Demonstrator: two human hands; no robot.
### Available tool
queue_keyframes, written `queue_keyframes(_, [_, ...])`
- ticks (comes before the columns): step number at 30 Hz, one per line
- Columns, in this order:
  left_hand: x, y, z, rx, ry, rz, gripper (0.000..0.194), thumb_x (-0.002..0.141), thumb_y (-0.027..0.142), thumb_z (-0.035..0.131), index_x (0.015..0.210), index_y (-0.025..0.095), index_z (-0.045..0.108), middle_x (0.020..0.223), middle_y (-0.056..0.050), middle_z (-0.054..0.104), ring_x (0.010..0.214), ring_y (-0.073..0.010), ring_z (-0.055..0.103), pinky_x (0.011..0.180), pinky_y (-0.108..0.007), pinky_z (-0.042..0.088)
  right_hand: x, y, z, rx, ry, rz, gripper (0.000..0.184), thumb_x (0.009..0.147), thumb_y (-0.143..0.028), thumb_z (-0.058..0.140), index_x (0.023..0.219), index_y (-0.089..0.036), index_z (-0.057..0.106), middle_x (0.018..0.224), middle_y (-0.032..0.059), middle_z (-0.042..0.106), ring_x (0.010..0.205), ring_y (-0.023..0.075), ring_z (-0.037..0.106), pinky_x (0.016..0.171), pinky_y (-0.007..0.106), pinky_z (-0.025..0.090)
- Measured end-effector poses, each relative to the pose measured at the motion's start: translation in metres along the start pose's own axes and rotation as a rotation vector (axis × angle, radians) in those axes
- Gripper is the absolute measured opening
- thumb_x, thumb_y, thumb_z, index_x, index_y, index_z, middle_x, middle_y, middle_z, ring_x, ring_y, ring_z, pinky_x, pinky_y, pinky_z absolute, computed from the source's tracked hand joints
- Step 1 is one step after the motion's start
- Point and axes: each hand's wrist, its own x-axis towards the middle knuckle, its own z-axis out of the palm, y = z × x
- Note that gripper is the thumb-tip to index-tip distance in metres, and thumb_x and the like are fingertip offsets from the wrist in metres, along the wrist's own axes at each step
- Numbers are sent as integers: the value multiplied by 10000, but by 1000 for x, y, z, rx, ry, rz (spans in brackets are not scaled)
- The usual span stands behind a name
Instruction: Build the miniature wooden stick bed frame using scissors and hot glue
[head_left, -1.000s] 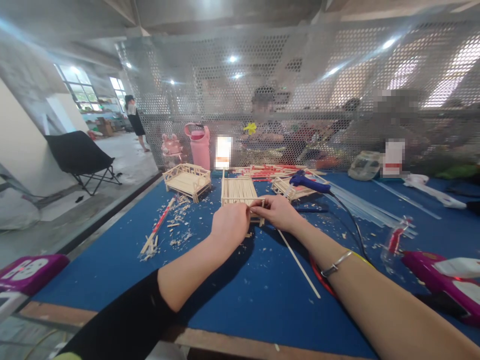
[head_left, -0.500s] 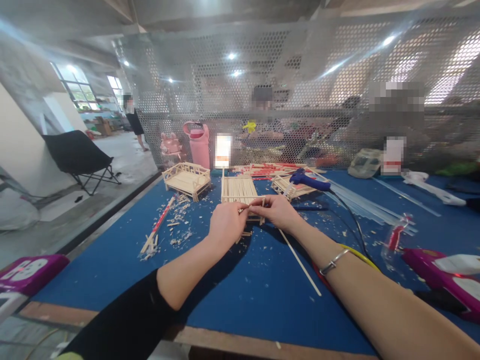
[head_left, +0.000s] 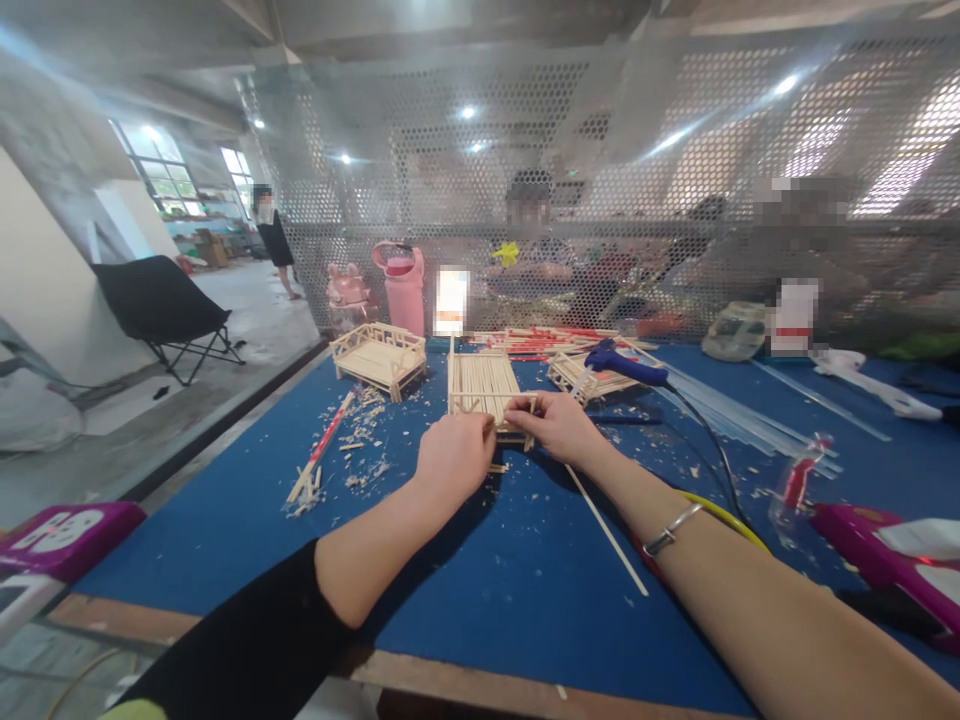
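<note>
A small frame of thin wooden sticks (head_left: 487, 385) lies on the blue table cover (head_left: 480, 590) in front of me. My left hand (head_left: 455, 455) is closed at its near edge, fingers pinched on a stick of the frame. My right hand (head_left: 559, 425) grips the same near edge from the right, fingers curled on it. A long thin stick (head_left: 606, 530) lies on the cover under my right forearm. A finished little wooden bed model (head_left: 379, 358) stands at the back left.
A blue glue gun (head_left: 624, 366) with a black cord rests on another stick frame at the back. Clear glue rods (head_left: 739, 412), wood shavings (head_left: 360, 450), a pink bottle (head_left: 405, 288) and purple cases (head_left: 885, 560) lie around. A perforated screen (head_left: 600, 200) closes the table's far side; people sit behind it.
My hands stay at the frame's near edge. The left hand's fingers have shifted slightly on the stick; the view has drifted a little.
</note>
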Motion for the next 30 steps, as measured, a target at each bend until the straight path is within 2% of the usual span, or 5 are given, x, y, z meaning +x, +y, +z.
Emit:
queue_keyframes(7, [0, 0, 0, 7, 19, 9, 272, 869, 303, 431, 892, 224, 691, 845, -74, 711, 807, -237, 662, 689, -311, 478, 0, 2, 3, 24, 19, 17, 222, 639, -372, 581, 676, -161, 642, 595, -9, 608, 538, 108, 498, 561, 239, 405])
queue_keyframes(21, [3, 1, 3, -12, 16, 20, 274, 876, 297, 433, 913, 217, 692, 873, -80, 712, 831, -234, 656, 731, -327, 480, -1, 1, 4, 50, 36, 0, 175, 640, -341, 580, 648, -174, 633, 583, -23, 605, 547, 109, 512, 567, 236, 407])
queue_keyframes(30, [2, 1, 2, -16, 26, 17, 276, 870, 304, 432, 855, 211, 692, 832, -82, 710, 805, -235, 656, 703, -323, 477, -1, 0, 4, 60, 30, 10, 190, 624, -352, 582, 652, -170, 628, 597, -13, 612, 566, 117, 523, 595, 250, 415])
